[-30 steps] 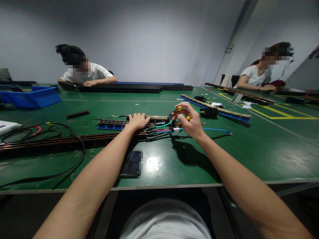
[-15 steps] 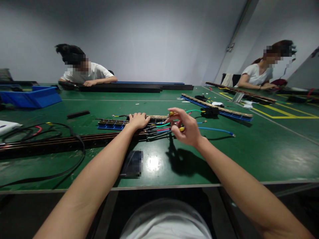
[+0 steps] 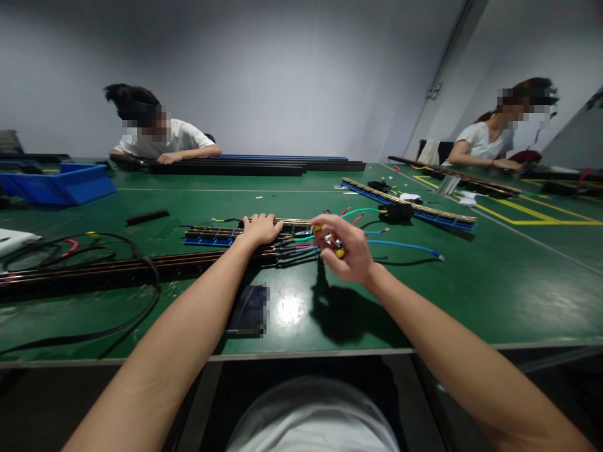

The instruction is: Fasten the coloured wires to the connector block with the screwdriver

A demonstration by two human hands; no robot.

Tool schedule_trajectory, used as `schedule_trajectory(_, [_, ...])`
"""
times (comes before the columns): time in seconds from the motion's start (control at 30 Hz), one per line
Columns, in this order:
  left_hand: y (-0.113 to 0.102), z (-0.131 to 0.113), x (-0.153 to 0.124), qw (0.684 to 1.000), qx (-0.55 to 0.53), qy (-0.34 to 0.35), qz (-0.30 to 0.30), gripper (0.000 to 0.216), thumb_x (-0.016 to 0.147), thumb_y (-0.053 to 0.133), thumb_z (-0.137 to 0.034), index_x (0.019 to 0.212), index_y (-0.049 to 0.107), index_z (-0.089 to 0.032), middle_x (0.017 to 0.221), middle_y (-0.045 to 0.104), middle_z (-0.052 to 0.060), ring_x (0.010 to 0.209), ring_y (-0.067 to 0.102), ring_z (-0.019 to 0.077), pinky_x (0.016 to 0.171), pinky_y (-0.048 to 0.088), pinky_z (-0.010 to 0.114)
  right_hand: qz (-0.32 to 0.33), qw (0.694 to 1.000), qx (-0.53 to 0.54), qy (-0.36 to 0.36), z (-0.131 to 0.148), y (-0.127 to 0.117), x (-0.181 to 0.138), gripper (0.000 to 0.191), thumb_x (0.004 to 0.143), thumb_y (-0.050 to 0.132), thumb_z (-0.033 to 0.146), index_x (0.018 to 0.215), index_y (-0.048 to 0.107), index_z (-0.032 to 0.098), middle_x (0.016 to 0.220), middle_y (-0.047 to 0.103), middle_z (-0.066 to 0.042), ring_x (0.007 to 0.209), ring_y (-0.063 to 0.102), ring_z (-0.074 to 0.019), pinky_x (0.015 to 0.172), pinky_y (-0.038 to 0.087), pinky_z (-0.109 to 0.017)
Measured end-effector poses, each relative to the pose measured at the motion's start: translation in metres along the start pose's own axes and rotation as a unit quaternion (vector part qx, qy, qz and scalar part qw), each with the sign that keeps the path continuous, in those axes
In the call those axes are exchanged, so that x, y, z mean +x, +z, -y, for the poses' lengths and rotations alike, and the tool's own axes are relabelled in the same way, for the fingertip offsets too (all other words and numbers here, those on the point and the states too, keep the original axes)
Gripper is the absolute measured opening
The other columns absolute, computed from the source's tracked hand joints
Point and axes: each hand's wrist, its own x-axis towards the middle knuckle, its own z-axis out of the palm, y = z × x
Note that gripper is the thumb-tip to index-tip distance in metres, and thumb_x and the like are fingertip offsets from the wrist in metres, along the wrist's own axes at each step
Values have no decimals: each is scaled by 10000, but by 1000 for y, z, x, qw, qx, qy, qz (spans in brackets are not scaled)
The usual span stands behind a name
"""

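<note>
My left hand (image 3: 260, 230) lies with its fingers flat on a blue and black rail (image 3: 211, 235) with metal strips. My right hand (image 3: 346, 250) is curled around a small tool with yellow grips (image 3: 340, 253). Fingers and palm hide most of that tool, so its exact kind does not show. Just left of it, several coloured wires (image 3: 301, 248) come out of a long dark rail (image 3: 188, 261). A blue wire (image 3: 400, 245) runs to the right behind my right hand and ends in a metal lug.
A dark flat panel (image 3: 249, 309) lies near the table's front edge. Beyond my hands sits another blue rail (image 3: 443, 213) with a black connector (image 3: 399, 213). A blue bin (image 3: 70, 185) and a looped black cable (image 3: 153, 276) are on the left. Two people work across the table.
My right hand has shifted a little left and turned, keeping the yellow-gripped tool. Red wire ends behind it show more now. My left hand stays in place on the rail.
</note>
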Motion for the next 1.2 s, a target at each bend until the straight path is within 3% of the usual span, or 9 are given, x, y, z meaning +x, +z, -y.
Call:
schedule_trajectory(0.13, [-3,-2,-3,1000,5,-4,-1,624,1010,225,-562,1363,576,-187,1454,549,182,1357,465,365,1113,304,599,136,968,-117,-176,6,11,-3,507,727,510,106,1215,553,234,914,735,-47,963,649,-233,703,568,-327])
schedule_trajectory(0.27, [-4,-2,-3,1000,8,-5,1,612,1010,229,-549,1358,577,-187,1456,548,179,1359,463,360,1111,310,599,182,958,-126,-181,6,8,0,542,718,503,64,1232,560,224,989,748,-56,1013,648,-233,712,575,-321])
schedule_trajectory(0.43, [1,2,2,1000,-2,8,-4,628,1006,219,-554,1351,583,-175,1445,555,187,1344,471,370,1107,299,625,107,991,-34,-75,-1,-13,6,652,683,478,71,1308,515,251,923,750,-21,942,687,-213,774,583,-335])
schedule_trajectory(0.53, [4,3,4,1000,-2,8,-6,648,1004,213,-567,1350,583,-162,1443,552,199,1340,476,378,1111,291,628,35,998,27,47,-6,-23,8,657,671,484,90,1309,491,248,932,758,-7,810,711,-186,597,540,-267])
schedule_trajectory(0.6, [4,3,4,1000,-2,6,-6,646,1004,215,-573,1347,584,-168,1449,547,198,1346,472,374,1113,293,618,-30,991,75,103,-9,-26,8,605,699,497,129,1293,492,241,908,749,-12,862,726,-200,522,501,-234])
schedule_trajectory(0.7, [2,3,3,1000,-2,6,-3,647,1003,220,-580,1343,586,-168,1450,547,197,1350,469,370,1110,304,609,-139,979,83,126,-15,-27,9,525,765,524,187,1285,493,249,917,739,-23,1015,717,-223,572,536,-250])
schedule_trajectory(0.8, [1,3,2,1000,-1,5,0,646,1005,218,-581,1352,580,-175,1454,545,191,1352,468,362,1113,304,604,-216,968,11,128,-21,-26,10,474,830,554,221,1296,482,266,972,743,-30,1021,709,-210,650,560,-278])
schedule_trajectory(1.0, [-2,1,-1,1000,-2,2,0,628,1007,232,-550,1366,576,-166,1455,544,195,1351,469,361,1112,306,591,-212,960,-84,164,-47,-31,5,425,884,527,258,1303,459,239,1005,755,-39,705,680,-158,569,524,-269])
schedule_trajectory(1.2, [-2,3,-5,1000,-9,7,-4,643,1005,234,-552,1346,591,-141,1439,548,217,1338,477,376,1104,308,601,-138,970,-101,175,-67,-27,-3,454,864,488,211,1315,438,233,1027,763,-62,715,694,-171,605,535,-285])
